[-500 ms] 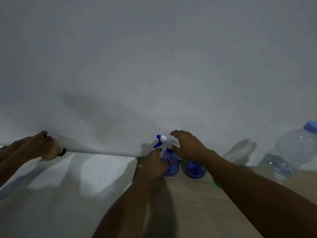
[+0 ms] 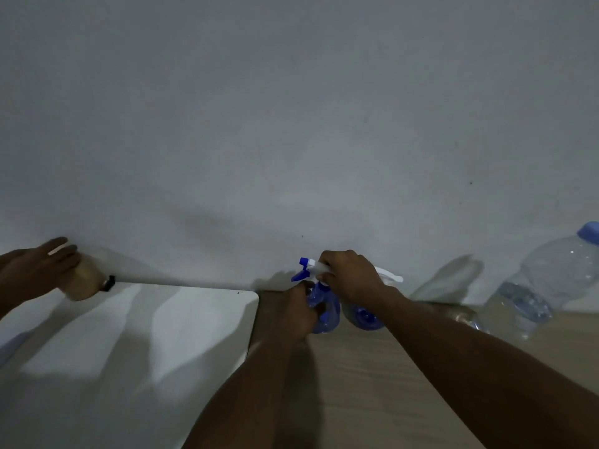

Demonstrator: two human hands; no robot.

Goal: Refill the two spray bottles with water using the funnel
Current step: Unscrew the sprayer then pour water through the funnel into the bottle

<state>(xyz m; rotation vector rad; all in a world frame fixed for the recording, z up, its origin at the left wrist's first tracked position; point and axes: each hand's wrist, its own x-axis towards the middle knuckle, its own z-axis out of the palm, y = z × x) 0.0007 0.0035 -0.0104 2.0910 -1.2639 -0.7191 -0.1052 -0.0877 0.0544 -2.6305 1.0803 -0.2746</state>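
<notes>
Two small blue spray bottles stand against the wall on a wooden table [image 2: 372, 384]. My left hand [image 2: 296, 311] grips the body of the left spray bottle [image 2: 325, 314]. My right hand [image 2: 351, 277] is curled over its white and blue trigger head [image 2: 306, 268]. The right spray bottle [image 2: 364, 315] stands just beside, partly hidden under my right wrist, its white trigger [image 2: 390, 275] sticking out to the right. No funnel is visible.
A large clear water bottle [image 2: 551, 283] with a blue cap stands at the far right. A white table [image 2: 146, 351] adjoins on the left. Another person's hand [image 2: 39, 270] holds a beige bottle [image 2: 84, 281] at the far left by the wall.
My right hand has closed down onto the left bottle's trigger head. My left hand has wrapped further round the bottle's body. The other person's hand shifted slightly.
</notes>
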